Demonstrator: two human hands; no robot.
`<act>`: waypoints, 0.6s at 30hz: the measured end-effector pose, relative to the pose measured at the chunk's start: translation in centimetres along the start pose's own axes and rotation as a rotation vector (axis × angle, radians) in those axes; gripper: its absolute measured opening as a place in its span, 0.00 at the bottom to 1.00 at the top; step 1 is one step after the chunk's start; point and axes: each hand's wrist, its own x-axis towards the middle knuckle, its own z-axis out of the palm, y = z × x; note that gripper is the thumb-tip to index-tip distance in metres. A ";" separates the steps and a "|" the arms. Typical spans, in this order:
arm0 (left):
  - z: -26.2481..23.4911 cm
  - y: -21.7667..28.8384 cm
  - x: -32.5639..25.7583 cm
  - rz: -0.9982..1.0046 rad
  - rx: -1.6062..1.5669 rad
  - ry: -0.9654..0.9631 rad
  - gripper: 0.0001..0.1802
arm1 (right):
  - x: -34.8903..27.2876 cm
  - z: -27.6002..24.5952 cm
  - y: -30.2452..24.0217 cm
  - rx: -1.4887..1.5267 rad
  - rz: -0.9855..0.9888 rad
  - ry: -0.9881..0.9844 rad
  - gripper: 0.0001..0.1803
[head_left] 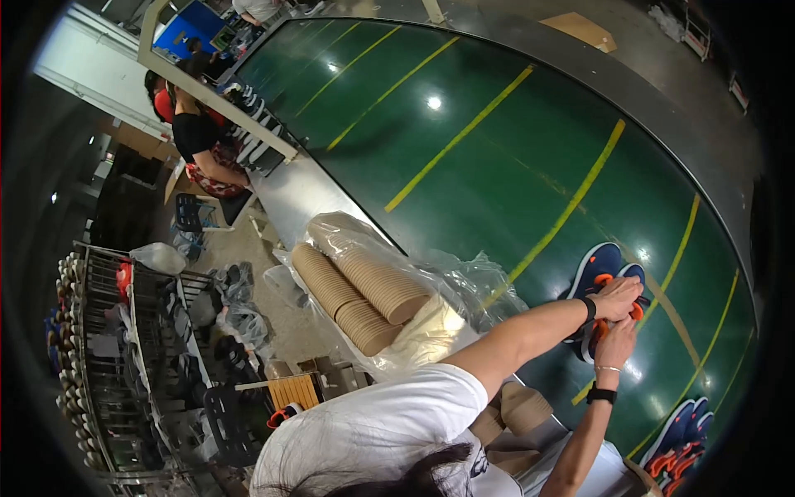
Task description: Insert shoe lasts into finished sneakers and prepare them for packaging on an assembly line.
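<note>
A pair of navy sneakers with orange linings and white soles lies on the green conveyor belt, toes pointing away from me. Over the openings of these shoes, the left sneaker and the right sneaker, both hands meet. My left hand is closed at the right sneaker, its fingers bent down by the orange lining. Just nearer to me, my right hand is closed at the heel end, fingers pointing away from me. The fingertips are partly hidden, so any small item between them does not show.
Stacks of tan molded-paper inserts in clear plastic lie left of the green belt; loose tan inserts sit near my body. More navy-orange shoes stand at lower right. A shoe rack is at left; a co-worker sits farther up.
</note>
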 end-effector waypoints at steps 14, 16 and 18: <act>2.7 0.7 -1.0 0.287 0.058 0.020 0.13 | -0.1 4.3 5.5 0.443 0.232 0.109 0.23; 3.0 0.4 -1.4 0.342 0.155 0.091 0.09 | -0.2 6.1 5.8 0.403 0.185 0.153 0.23; 2.5 1.2 -1.3 0.324 0.152 0.066 0.04 | 0.2 5.4 5.1 0.446 0.220 0.188 0.24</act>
